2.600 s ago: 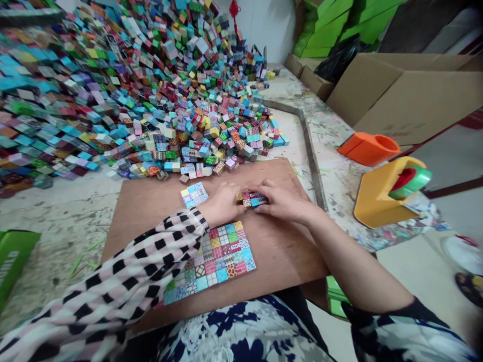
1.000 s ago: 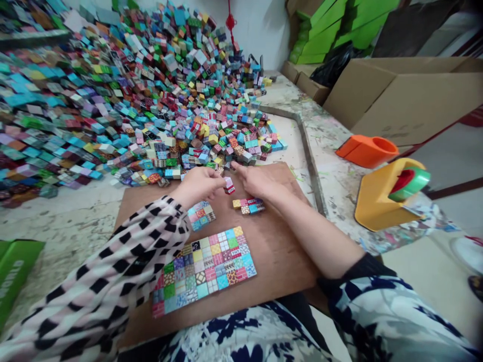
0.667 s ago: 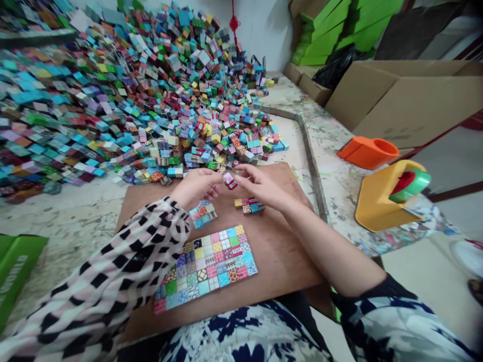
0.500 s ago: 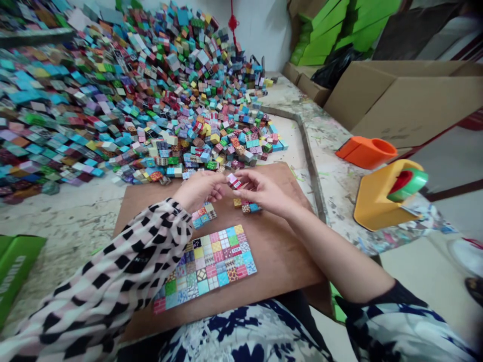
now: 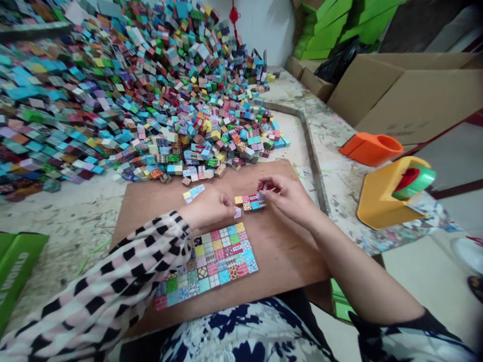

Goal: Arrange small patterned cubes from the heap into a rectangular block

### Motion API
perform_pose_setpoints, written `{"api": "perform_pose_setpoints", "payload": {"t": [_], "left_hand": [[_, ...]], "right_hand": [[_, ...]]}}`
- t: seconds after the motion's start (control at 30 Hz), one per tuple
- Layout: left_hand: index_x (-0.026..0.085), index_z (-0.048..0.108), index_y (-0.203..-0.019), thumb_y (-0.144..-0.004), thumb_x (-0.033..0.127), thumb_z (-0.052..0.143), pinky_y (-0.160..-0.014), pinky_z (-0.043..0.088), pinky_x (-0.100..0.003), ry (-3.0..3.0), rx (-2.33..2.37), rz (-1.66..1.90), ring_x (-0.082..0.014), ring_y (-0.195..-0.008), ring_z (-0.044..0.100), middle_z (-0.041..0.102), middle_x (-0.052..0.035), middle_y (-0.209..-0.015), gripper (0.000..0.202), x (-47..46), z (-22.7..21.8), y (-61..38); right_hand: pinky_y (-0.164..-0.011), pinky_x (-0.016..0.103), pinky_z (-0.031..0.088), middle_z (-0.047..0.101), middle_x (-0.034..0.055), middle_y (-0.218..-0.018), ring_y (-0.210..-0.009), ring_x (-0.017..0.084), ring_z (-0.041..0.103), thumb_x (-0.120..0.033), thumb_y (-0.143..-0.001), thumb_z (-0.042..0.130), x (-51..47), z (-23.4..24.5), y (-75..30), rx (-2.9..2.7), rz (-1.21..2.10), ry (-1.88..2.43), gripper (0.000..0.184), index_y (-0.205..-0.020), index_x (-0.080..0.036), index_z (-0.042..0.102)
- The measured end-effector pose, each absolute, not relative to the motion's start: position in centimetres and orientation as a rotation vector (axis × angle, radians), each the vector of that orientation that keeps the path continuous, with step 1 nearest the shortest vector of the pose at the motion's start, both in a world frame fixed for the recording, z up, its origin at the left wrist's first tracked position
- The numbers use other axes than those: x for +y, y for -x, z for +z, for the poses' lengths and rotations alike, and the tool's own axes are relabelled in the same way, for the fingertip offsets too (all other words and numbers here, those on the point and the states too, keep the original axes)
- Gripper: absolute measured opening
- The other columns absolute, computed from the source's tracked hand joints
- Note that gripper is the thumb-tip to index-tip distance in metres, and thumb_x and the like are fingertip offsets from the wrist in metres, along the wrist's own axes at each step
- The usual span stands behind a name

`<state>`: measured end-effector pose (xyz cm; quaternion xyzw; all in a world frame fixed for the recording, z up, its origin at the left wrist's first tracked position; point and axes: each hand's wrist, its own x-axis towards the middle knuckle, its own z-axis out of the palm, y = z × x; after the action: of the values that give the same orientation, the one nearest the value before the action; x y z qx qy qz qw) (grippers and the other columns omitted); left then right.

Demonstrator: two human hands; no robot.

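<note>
My left hand (image 5: 209, 207) is closed, its fingertips pinching a pale pink cube (image 5: 237, 212) just above the brown board (image 5: 287, 251). To its right, my right hand (image 5: 290, 198) has thumb and fingers pinched on a dark red cube (image 5: 263, 187), partly hidden by the fingers. A small cluster of patterned cubes (image 5: 247, 206) lies between the two hands, its right end close to my right fingertips. Nearer to me lies a flat rectangle of patterned cubes (image 5: 215, 256), partly covered by my left sleeve. More cubes (image 5: 194, 193) lie behind my left hand.
A huge heap of coloured cubes (image 5: 151, 100) fills the back and left. On the right stand a yellow tape dispenser (image 5: 373, 196) and an orange one (image 5: 364, 149), with a cardboard box (image 5: 426, 100) behind. A green box (image 5: 20, 271) lies at left.
My hands, close together over the board before, have moved apart and toward me. The right went rightward with a red cube; the left now holds a pale pink cube by the small cluster.
</note>
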<state>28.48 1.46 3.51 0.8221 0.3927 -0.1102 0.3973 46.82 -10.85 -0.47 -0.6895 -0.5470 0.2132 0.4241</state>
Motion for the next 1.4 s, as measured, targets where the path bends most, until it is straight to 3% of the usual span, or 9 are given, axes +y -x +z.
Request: {"api": "perform_pose_setpoints", "payload": {"t": [0.1,0.37,0.53,0.7,0.9,1.03,1.13,1.3,1.4], "left_hand": [[0.022,0.073,-0.072,-0.076,0.037,0.063,-0.045,0.028,-0.025,-2.309,0.973,-0.306,-0.0123,-0.045,0.046,0.053,0.0027,-0.046,0.018,1.2,3.0,-28.8],[0.022,0.077,-0.083,-0.081,0.021,0.052,-0.051,0.031,-0.029,-2.554,0.843,-0.345,-0.0161,-0.052,0.051,0.064,-0.0042,-0.06,0.024,1.2,2.5,-29.4],[0.019,0.071,-0.082,-0.08,0.019,0.054,-0.058,0.038,-0.03,-2.616,0.895,-0.134,-0.0194,-0.065,0.059,0.067,-0.0064,-0.069,0.017,1.2,1.8,-29.3],[0.017,0.065,-0.089,-0.081,0.015,0.055,-0.063,0.042,-0.03,-2.491,0.965,0.02,-0.0193,-0.068,0.06,0.066,-0.0046,-0.073,0.013,1.1,1.1,-29.5],[0.013,0.06,-0.11,-0.079,0.019,0.063,-0.064,0.043,-0.029,-2.339,0.907,-0.036,-0.0185,-0.07,0.06,0.065,-0.002,-0.075,0.032,1.0,1.3,-29.7],[0.011,0.053,-0.126,-0.072,0.021,0.072,-0.071,0.046,-0.031,-2.389,0.83,-0.05,-0.023,-0.086,0.064,0.069,-0.0069,-0.092,0.058,1.0,1.2,-29.7],[0.014,0.06,-0.116,-0.074,0.014,0.066,-0.081,0.046,-0.031,-2.485,0.75,-0.042,-0.0241,-0.1,0.063,0.069,-0.0092,-0.105,0.042,0.7,1.2,-30.2],[0.015,0.066,-0.092,-0.078,0.011,0.059,-0.072,0.046,-0.03,-2.533,0.72,-0.153,-0.0211,-0.08,0.062,0.067,-0.0058,-0.083,0.017,0.1,1.6,-31.0],[0.014,0.066,-0.096,-0.077,0.017,0.065,-0.075,0.047,-0.032,-2.542,0.759,-0.142,-0.0227,-0.085,0.061,0.063,-0.0085,-0.093,0.019,0.0,1.7,-31.2]], "right_hand": [[-0.08,0.035,0.049,0.07,0.0039,-0.096,-0.087,0.019,0.063,-0.023,-0.085,0.06,-11.6,-0.8,-47.6,-1.403,0.426,1.754,0.02,-0.104,-0.021,0.065],[-0.081,0.037,0.047,0.066,0.0073,-0.094,-0.091,0.023,0.06,-0.025,-0.087,0.057,-12.6,-1.1,-48.4,-1.484,0.327,1.866,0.023,-0.107,-0.019,0.068],[-0.088,0.039,0.046,0.064,0.009,-0.097,-0.097,0.024,0.059,-0.022,-0.089,0.052,-13.0,-1.8,-49.1,-1.555,0.283,1.964,0.026,-0.11,-0.02,0.067],[-0.084,0.037,0.046,0.061,0.0096,-0.094,-0.092,0.024,0.058,-0.018,-0.088,0.052,-13.2,-1.9,-49.2,-1.721,0.311,2.067,0.024,-0.105,-0.018,0.069],[-0.086,0.037,0.046,0.066,0.0099,-0.098,-0.094,0.024,0.061,-0.009,-0.085,0.053,-13.5,-1.2,-48.9,-1.809,0.448,1.976,0.031,-0.112,-0.016,0.066],[-0.086,0.037,0.046,0.068,0.0089,-0.101,-0.093,0.023,0.062,-0.007,-0.083,0.056,-13.6,-0.8,-48.7,-1.772,0.513,1.946,0.035,-0.116,-0.016,0.063],[-0.082,0.035,0.047,0.069,0.0085,-0.099,-0.09,0.021,0.062,-0.006,-0.081,0.057,-13.6,-0.7,-48.6,-1.727,0.552,1.942,0.034,-0.114,-0.015,0.063],[-0.082,0.035,0.047,0.07,0.008,-0.102,-0.09,0.021,0.063,-0.005,-0.08,0.059,-13.5,-1.0,-48.5,-1.696,0.546,1.943,0.036,-0.115,-0.015,0.062],[-0.083,0.036,0.047,0.07,0.0077,-0.104,-0.092,0.021,0.063,-0.006,-0.08,0.06,-13.4,-1.3,-48.5,-1.677,0.537,1.932,0.035,-0.114,-0.016,0.063]]}}
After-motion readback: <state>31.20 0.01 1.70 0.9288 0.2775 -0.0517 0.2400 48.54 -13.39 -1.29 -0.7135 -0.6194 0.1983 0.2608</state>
